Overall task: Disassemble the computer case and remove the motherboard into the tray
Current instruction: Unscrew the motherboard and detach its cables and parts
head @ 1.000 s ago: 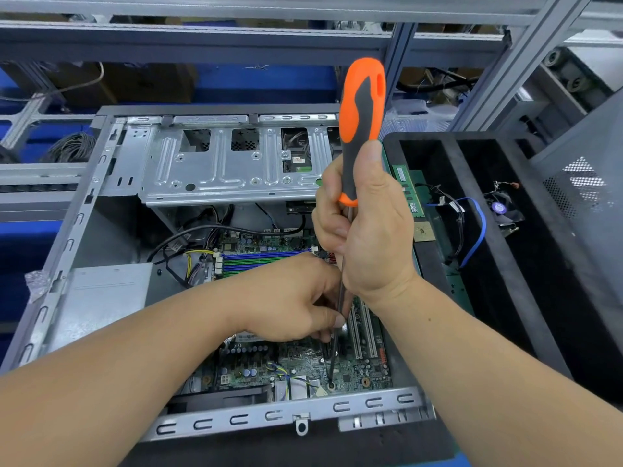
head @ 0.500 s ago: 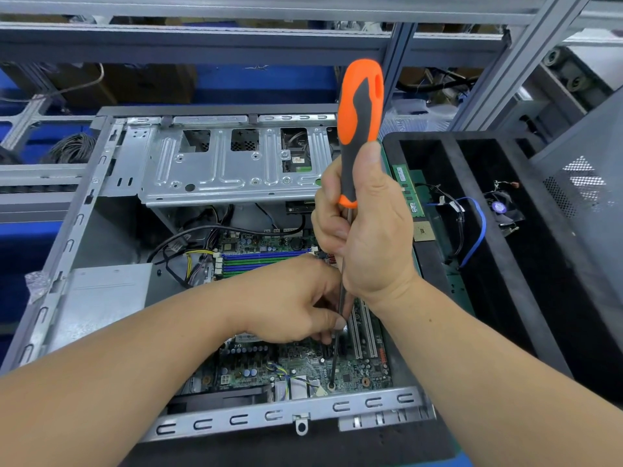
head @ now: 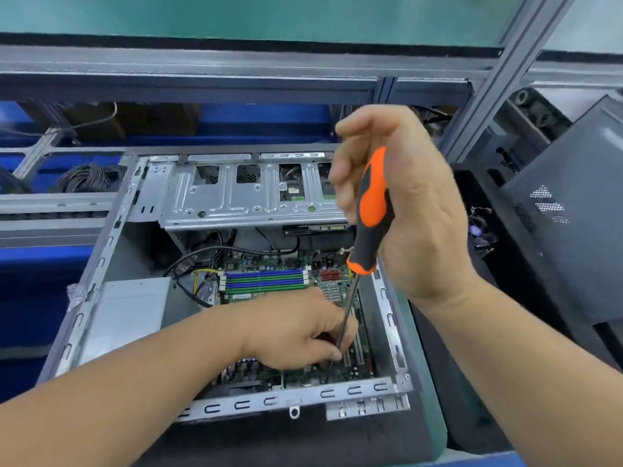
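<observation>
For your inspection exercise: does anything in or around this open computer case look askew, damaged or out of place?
Nothing stands out. The case lies open with the motherboard still seated inside. The right hand grips the screwdriver, tilted, its tip at the board's near edge, while the left hand pinches the shaft. Loose cables are normal here.

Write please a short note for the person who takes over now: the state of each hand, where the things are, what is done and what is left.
Right hand: grips the screwdriver handle, shaft pointing down into the case.
Left hand: inside the case, fingers pinch the shaft near its tip, low on the motherboard.
Things: the motherboard lies in the case, cables near its far-left corner. The tray is to the right, mostly hidden by the right hand.
Done: the case is open on top.
Left: finish the screw under the tip, check for other screws and cables, then lift the motherboard into the tray.
</observation>
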